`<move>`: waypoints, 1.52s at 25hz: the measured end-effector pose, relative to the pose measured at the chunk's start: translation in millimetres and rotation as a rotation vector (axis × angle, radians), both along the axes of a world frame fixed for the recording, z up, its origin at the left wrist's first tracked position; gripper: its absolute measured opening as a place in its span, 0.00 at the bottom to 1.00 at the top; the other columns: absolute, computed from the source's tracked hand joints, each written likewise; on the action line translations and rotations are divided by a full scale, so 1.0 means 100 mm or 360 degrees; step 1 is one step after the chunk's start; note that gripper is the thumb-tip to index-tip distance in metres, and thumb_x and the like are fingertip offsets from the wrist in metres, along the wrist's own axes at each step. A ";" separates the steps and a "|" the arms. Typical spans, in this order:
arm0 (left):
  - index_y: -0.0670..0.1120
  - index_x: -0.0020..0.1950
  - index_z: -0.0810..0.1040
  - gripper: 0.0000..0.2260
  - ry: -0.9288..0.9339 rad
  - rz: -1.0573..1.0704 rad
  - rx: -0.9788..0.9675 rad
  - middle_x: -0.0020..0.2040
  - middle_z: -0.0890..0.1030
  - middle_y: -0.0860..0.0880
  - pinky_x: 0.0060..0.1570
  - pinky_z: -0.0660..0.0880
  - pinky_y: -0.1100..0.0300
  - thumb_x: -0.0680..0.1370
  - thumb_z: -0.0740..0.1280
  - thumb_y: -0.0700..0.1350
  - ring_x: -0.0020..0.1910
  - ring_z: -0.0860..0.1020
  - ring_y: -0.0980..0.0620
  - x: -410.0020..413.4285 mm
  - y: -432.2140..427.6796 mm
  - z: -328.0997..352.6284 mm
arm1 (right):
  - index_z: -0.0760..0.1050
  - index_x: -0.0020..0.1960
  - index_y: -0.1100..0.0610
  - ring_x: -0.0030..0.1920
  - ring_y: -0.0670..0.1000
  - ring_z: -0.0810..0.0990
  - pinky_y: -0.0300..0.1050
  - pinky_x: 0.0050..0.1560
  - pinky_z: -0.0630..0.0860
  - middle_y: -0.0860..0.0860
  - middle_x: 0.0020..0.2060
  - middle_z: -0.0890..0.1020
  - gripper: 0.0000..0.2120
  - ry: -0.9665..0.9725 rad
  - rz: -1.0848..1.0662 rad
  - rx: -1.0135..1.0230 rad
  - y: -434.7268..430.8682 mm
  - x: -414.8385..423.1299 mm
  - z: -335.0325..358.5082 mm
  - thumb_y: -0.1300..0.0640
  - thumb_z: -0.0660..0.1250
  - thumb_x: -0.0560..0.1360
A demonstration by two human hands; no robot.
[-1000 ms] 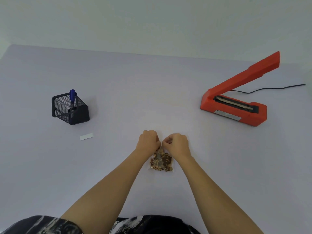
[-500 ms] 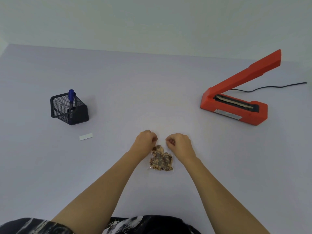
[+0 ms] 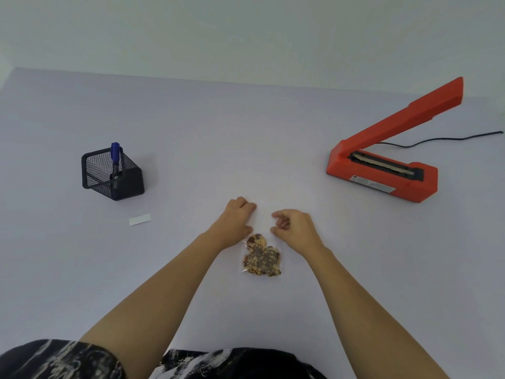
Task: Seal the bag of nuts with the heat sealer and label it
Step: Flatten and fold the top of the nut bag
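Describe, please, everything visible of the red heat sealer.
The orange-red plastic heat sealer stands on the pale table, far right. Its hinged arm is raised open, sloping up to the right. The base shows a dark channel with a pale sealing strip and a silvery plate on its front. A black cord trails right behind it. Nothing else touches it.

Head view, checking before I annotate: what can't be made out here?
All in the head view:
- bag of nuts: clear top nearly invisible, so whether left hand or right hand pinches it is unclear.
- heat sealer: plate print too small.
- cord: cut by right edge.
- label strip: any writing too small.
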State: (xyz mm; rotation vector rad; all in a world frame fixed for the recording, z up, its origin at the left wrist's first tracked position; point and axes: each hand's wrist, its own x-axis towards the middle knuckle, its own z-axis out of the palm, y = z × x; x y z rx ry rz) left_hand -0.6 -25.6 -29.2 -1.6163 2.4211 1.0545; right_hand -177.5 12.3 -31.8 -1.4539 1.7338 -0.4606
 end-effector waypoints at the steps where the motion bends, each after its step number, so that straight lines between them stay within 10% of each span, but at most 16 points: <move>1: 0.41 0.71 0.63 0.26 -0.0026 -0.0023 0.0001 0.65 0.67 0.43 0.63 0.64 0.56 0.75 0.66 0.41 0.63 0.65 0.45 -0.01 -0.01 0.01 | 0.77 0.57 0.59 0.38 0.47 0.77 0.41 0.49 0.78 0.51 0.40 0.78 0.19 -0.0005 -0.0018 0.0008 -0.02 -0.01 0.00 0.62 0.74 0.67; 8: 0.41 0.68 0.66 0.23 0.0105 0.0023 -0.0071 0.63 0.68 0.44 0.61 0.65 0.58 0.74 0.67 0.38 0.61 0.66 0.46 0.03 0.04 0.01 | 0.58 0.72 0.56 0.41 0.48 0.72 0.41 0.46 0.71 0.50 0.48 0.69 0.35 0.0118 0.0056 0.0051 0.01 0.01 0.02 0.58 0.71 0.70; 15: 0.38 0.59 0.78 0.12 0.0190 -0.0188 -0.0337 0.55 0.77 0.41 0.54 0.72 0.53 0.77 0.63 0.34 0.52 0.74 0.42 0.10 0.18 -0.13 | 0.78 0.53 0.58 0.48 0.51 0.77 0.46 0.53 0.75 0.54 0.49 0.77 0.09 0.0178 0.0407 -0.0132 0.03 0.02 0.00 0.65 0.64 0.74; 27: 0.41 0.73 0.61 0.27 0.0034 -0.0184 -0.0033 0.72 0.62 0.46 0.69 0.58 0.57 0.76 0.66 0.41 0.70 0.60 0.46 0.05 -0.06 0.01 | 0.54 0.73 0.60 0.52 0.52 0.72 0.43 0.57 0.71 0.54 0.58 0.67 0.35 0.0209 0.0415 0.0153 -0.18 0.00 0.09 0.61 0.69 0.72; 33: 0.39 0.57 0.77 0.11 0.0239 -0.0146 -0.0294 0.57 0.78 0.42 0.58 0.72 0.51 0.75 0.64 0.34 0.55 0.74 0.43 0.11 0.19 -0.13 | 0.76 0.56 0.57 0.47 0.50 0.77 0.47 0.53 0.76 0.52 0.47 0.77 0.13 0.0087 0.0367 -0.0178 0.10 0.01 -0.01 0.67 0.63 0.73; 38: 0.38 0.60 0.77 0.13 0.0254 -0.0144 -0.0329 0.60 0.78 0.41 0.61 0.69 0.55 0.76 0.64 0.34 0.59 0.74 0.42 0.13 0.20 -0.16 | 0.77 0.58 0.59 0.51 0.51 0.77 0.37 0.53 0.71 0.53 0.52 0.78 0.13 0.0149 0.0418 -0.0195 0.07 -0.03 -0.02 0.63 0.65 0.74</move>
